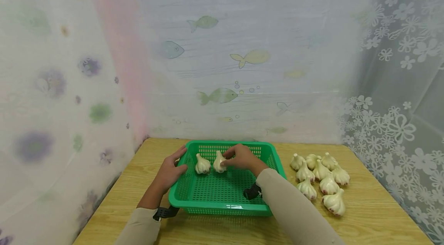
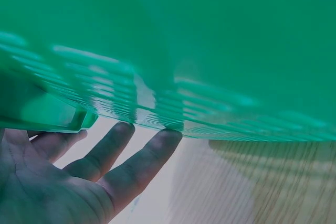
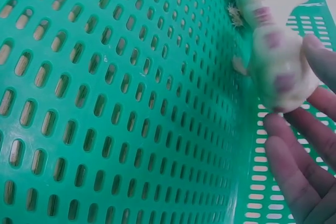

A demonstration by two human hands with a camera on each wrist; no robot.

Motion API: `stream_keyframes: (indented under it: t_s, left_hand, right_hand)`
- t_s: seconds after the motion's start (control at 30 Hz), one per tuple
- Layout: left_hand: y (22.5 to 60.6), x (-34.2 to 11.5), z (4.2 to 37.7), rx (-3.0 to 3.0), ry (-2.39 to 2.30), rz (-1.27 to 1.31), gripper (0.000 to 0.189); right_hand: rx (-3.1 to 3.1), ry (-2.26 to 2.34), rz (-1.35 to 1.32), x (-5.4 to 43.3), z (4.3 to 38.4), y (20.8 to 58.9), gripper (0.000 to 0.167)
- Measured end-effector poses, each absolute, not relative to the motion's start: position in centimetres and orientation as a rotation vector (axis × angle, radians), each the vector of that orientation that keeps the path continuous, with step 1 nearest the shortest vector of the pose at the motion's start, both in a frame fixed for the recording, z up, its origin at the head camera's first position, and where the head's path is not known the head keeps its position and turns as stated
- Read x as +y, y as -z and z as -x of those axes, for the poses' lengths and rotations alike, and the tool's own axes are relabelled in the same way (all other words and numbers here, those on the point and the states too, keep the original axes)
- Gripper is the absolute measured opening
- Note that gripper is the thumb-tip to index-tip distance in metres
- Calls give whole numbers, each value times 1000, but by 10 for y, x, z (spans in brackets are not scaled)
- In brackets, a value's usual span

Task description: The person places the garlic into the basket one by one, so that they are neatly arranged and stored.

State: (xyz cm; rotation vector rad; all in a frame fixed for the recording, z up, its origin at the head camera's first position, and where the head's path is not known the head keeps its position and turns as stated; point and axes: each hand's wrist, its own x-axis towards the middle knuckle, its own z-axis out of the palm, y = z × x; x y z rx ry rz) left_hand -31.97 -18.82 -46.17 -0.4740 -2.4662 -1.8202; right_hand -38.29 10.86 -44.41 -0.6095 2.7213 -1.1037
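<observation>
In the head view a green plastic basket (image 1: 227, 207) stands on the table with two garlic bulbs inside. My right hand (image 1: 241, 157) is inside it and pinches a whitish garlic bulb (image 1: 219, 163) between thumb and fingers. The right wrist view shows this garlic bulb (image 3: 281, 69) at the fingertips, its purplish underside close to the basket floor. Another garlic bulb (image 1: 202, 165) sits upright just left of it. My left hand (image 1: 170, 171) holds the basket's left rim, thumb over the top; in the left wrist view its fingertips (image 2: 169, 136) touch the outer wall.
Several garlic bulbs (image 1: 320, 172) lie grouped on the wooden table (image 1: 374, 214), right of the basket. Behind the table hangs a fish-print curtain (image 1: 298, 94), and a flowered curtain (image 1: 69, 114) hangs at the left. Each wrist wears a dark strap (image 1: 165, 212).
</observation>
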Motion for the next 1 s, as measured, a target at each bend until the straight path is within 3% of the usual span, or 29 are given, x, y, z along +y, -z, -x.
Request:
stream_keyframes:
  t_s: [0.2, 0.6, 1.0]
  left_hand:
    - [462, -189, 320, -2469, 1819, 477, 71]
    - [463, -189, 320, -2467, 1814, 490, 70]
    - [464, -190, 321, -2469, 1804, 495, 69]
  right_hand:
    - [2789, 1003, 625, 110, 383, 443, 47]
    - [2782, 1003, 660, 109, 383, 443, 31]
    - [2753, 1020, 638, 108, 382, 444, 37]
